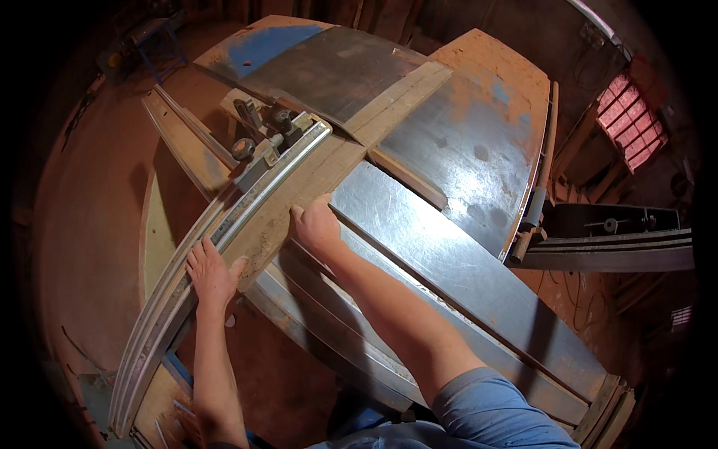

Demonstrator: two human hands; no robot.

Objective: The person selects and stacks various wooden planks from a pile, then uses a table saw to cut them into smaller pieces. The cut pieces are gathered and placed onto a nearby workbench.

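Observation:
A rough, dusty wooden board lies crosswise on the metal table of a saw-like machine, beside a pale metal rail. My right hand grips the board's right edge, thumb on top and fingers curled over the side. Lower left, my left hand rests with fingers stretched over the rail. Its thumb reaches to the near end of the board. Beyond a dark gap, another wooden board continues roughly in line across the tabletop. A narrow wooden strip sits to its right.
A clamp-like stop with black knobs sits on the rail. The sliding metal table stretches toward the lower right. Wide steel tabletop with wood dust lies beyond. Another long rail juts out at right. A barred window is behind.

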